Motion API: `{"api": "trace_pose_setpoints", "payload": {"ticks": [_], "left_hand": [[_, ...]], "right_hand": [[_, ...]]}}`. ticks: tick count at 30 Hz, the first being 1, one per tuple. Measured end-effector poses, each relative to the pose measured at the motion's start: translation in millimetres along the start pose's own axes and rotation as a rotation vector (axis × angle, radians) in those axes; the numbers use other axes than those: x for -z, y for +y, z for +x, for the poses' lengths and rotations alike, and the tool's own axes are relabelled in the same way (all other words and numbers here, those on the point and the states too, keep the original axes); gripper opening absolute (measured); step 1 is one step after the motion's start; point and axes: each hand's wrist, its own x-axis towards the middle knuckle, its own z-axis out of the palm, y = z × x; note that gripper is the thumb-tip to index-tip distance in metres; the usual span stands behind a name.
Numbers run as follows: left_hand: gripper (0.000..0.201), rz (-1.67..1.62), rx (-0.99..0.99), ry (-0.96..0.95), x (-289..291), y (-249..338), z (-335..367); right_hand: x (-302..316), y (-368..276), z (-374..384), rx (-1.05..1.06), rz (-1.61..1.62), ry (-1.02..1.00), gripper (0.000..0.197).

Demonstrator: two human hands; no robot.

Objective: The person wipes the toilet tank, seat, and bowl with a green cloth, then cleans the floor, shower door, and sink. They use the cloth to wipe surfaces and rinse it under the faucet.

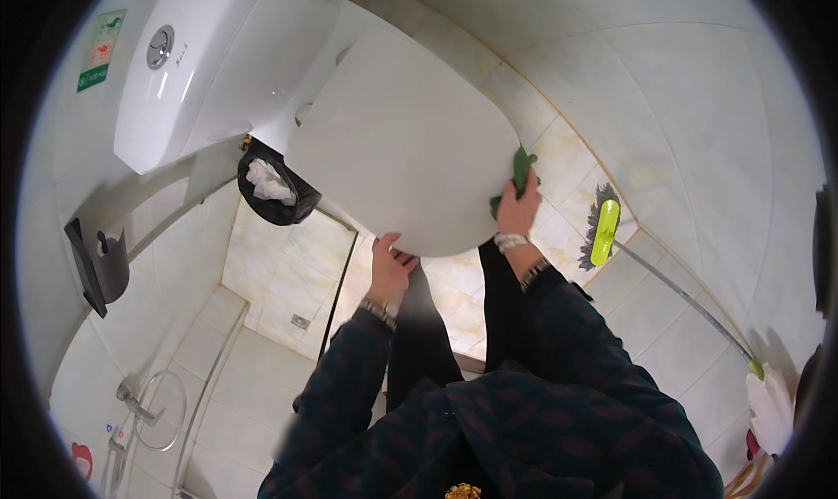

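A white toilet lid [406, 141] lies flat over the bowl in front of me. My left hand [390, 270] is at its near edge, with fingers curled against the rim as if gripping it; part of the fingers is hidden. At the lid's right edge, my right hand [518, 213] is closed on a dark green cloth [522, 169]. The cloth is bunched around the fingers and touches the side of the lid. Behind the lid rises the white cistern [196, 71] with a round chrome flush button [160, 47].
Left of the toilet hangs a black-lined waste bin [284, 206] holding white tissue [269, 182]. A dark paper holder [103, 259] is on the left wall. A lime-green brush broom [604, 233] leans at the right. A hand shower [140, 407] hangs at lower left.
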Motion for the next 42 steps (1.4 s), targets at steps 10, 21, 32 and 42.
{"api": "trace_pose_setpoints", "payload": {"ticks": [10, 21, 32, 42], "left_hand": [[0.064, 0.241, -0.865, -0.159, 16, 93, -135], [0.044, 0.767, -1.593, 0.465, 21, 262, -141], [0.051, 0.814, -2.014, 0.485, -16, 321, -125], [0.052, 0.615, -1.937, 0.258, 16, 332, -83]], "right_hand": [[105, -204, 0, 0.193, 0.896, -0.617, 0.046], [14, -227, 57, 0.114, 0.999, -0.489, 0.041], [-137, -186, 94, -0.026, 0.639, -0.443, 0.045], [-238, -280, 96, -0.113, 0.432, -0.526, 0.066]]}}
